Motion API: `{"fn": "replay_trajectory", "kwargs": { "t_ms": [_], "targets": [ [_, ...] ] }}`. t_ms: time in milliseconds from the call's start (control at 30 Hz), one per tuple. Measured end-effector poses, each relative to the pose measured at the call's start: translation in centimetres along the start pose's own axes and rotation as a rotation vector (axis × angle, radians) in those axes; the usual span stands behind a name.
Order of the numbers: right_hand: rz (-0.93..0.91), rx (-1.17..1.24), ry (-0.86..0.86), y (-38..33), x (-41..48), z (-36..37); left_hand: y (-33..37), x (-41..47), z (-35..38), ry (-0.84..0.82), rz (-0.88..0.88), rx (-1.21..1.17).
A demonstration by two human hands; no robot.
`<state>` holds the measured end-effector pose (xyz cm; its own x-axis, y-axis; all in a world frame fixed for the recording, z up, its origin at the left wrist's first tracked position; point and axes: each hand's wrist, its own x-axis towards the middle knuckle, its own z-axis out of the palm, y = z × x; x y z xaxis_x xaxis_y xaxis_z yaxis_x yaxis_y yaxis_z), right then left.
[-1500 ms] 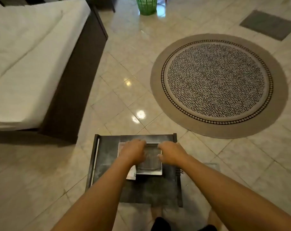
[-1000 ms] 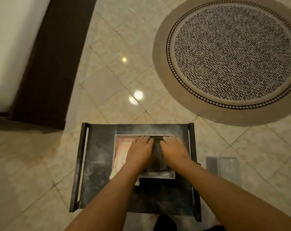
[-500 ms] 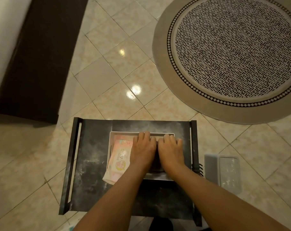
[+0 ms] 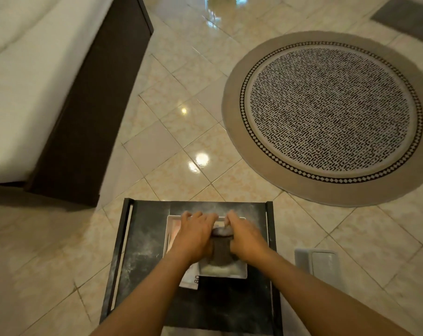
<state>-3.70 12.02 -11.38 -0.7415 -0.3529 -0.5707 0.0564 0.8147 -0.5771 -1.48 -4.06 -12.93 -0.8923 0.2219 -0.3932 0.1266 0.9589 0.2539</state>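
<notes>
A small black table (image 4: 142, 251) stands on the tiled floor at the bottom centre. On it sits a white rectangular tray (image 4: 223, 272). A dark grey cloth (image 4: 221, 253) lies in the tray between my hands. My left hand (image 4: 196, 236) lies flat over the tray's left part, its fingers straight and reaching the far rim. My right hand (image 4: 248, 238) grips the cloth's right side with curled fingers and thumb. A pale packet (image 4: 190, 281) sticks out from under my left wrist at the tray's near left corner.
A bed with a white mattress (image 4: 24, 76) and a dark frame (image 4: 89, 122) fills the left. A round patterned rug (image 4: 331, 115) lies at the right, with a grey mat (image 4: 406, 16) beyond it. A pale grey box (image 4: 317, 265) sits on the floor right of the table.
The view has tilted up, showing more bed and rug. My hands have drawn slightly apart, more of the dark cloth shows between them, and my right fingers have curled.
</notes>
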Motion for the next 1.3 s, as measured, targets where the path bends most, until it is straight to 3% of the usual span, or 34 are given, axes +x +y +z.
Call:
{"fn": "replay_trajectory", "kwargs": {
  "t_ms": [133, 267, 500, 567, 667, 967, 1300],
  "targets": [
    [-0.009, 0.177, 0.001, -1.3, -1.8, -4.3, 0.7, -0.3, -4.5, -0.073, -0.047, -0.008],
    [-0.040, 0.354, -0.014, -0.9, -3.7, -10.1, 2.3, -1.2, -11.0, -0.192, -0.148, -0.684],
    [-0.057, 0.851, 0.038, 0.3, -7.2, -18.6, 9.0, -1.3, -16.2, 0.116, -0.271, -1.444],
    [-0.065, 0.951, 0.105, 1.1, -8.1, -20.3, 11.8, -0.6, -16.4, 0.127, -0.284, -1.539],
    [-0.088, 1.003, 0.154, 3.7, -9.2, -22.3, 16.4, 0.7, -15.5, 0.109, -0.277, -1.471],
    [-0.009, 0.778, 0.082, 16.7, -12.4, -23.2, 26.9, 4.3, -6.9, 0.229, -0.332, -1.160],
    [0.204, 0.440, 0.092, 35.4, -8.7, -10.5, 29.7, 8.5, 15.4, 0.058, -0.352, -0.963]
  ]
}}
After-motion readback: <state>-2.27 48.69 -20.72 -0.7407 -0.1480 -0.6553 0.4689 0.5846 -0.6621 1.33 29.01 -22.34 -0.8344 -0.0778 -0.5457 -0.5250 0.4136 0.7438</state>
